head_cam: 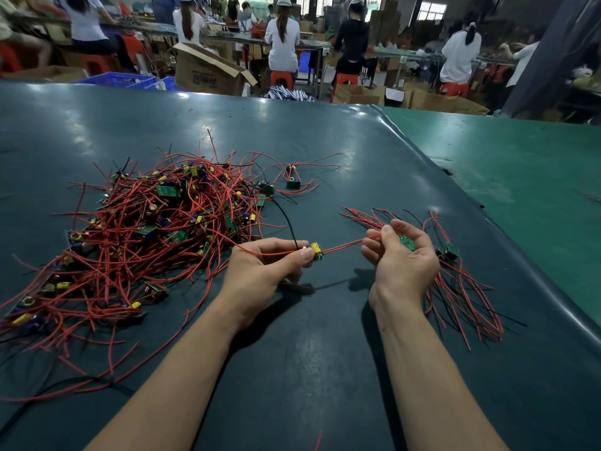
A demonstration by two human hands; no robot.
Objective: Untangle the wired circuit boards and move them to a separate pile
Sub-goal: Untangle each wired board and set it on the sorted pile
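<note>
A big tangle of small green circuit boards with red and black wires (140,229) lies on the dark mat at the left. My left hand (263,271) pinches one small board with a yellow part (317,250) between thumb and fingers. A red wire (344,246) runs from that board to my right hand (403,258), which pinches the wire and also holds a green board (407,244) with a bundle of wires. Under and behind the right hand lies the separate pile of sorted boards (455,281). One loose board (293,183) sits apart beyond the tangle.
The dark green mat (292,369) covers the table; its right edge drops to a lighter green surface (520,164). Beyond the far edge stand cardboard boxes (208,73), blue crates (120,80) and several seated people at benches.
</note>
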